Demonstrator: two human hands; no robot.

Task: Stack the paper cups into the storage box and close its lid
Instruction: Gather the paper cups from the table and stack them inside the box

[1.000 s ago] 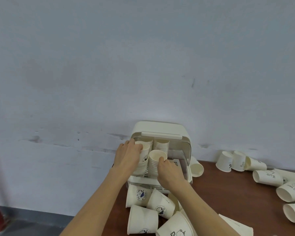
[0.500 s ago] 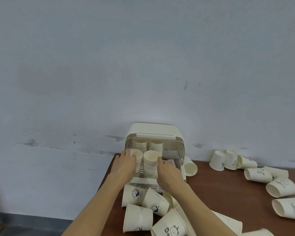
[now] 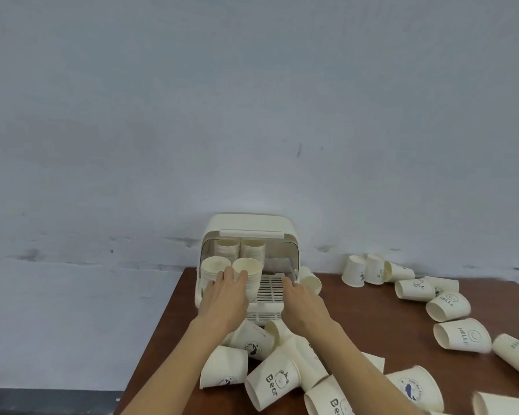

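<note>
Against the pale wall, on the brown table [image 3: 372, 330], the storage box [image 3: 249, 226] stands lid-up. My left hand [image 3: 225, 298] presses flat on its front cup stacks [image 3: 216, 274]; my right hand [image 3: 304, 301] lies relaxed by the grille [image 3: 270, 289], holding nothing.

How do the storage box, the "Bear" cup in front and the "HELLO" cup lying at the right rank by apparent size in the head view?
1. storage box, clearly largest.
2. "Bear" cup and "HELLO" cup: near alike; the Bear cup sits nearer the camera, so no ranking.
</note>
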